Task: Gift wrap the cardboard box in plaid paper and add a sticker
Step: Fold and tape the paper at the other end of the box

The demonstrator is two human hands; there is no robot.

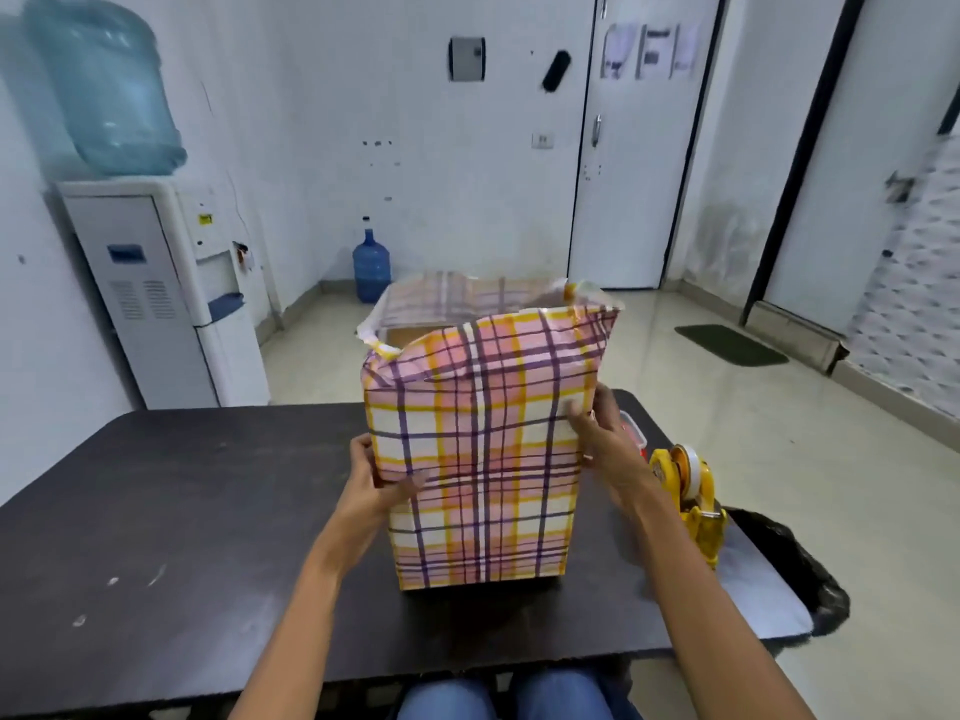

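Two hands held the cardboard box (410, 334), which stood upright on the dark table (182, 511), toward its right half. Plaid paper (483, 449) in pink, yellow and purple covered the side facing the person and ran round both front corners. At the top the paper stood up past the box's rim, loose and crumpled. The top was open, with a strip of bare brown cardboard showing inside.

The left hand (374, 480) gripped the left front corner about halfway up, thumb flat on the front face and fingers wrapped round the side. The right hand (605, 439) gripped the right front corner a little higher, thumb on the front and fingers curled behind the edge.

A yellow tape dispenser (691, 501) stood on the table just right of the right wrist. A small container (635, 431) with a red rim lay behind the right hand, mostly hidden. A water cooler (156, 283) stood against the wall on the left, and a blue water bottle (371, 270) stood on the floor beyond the box.
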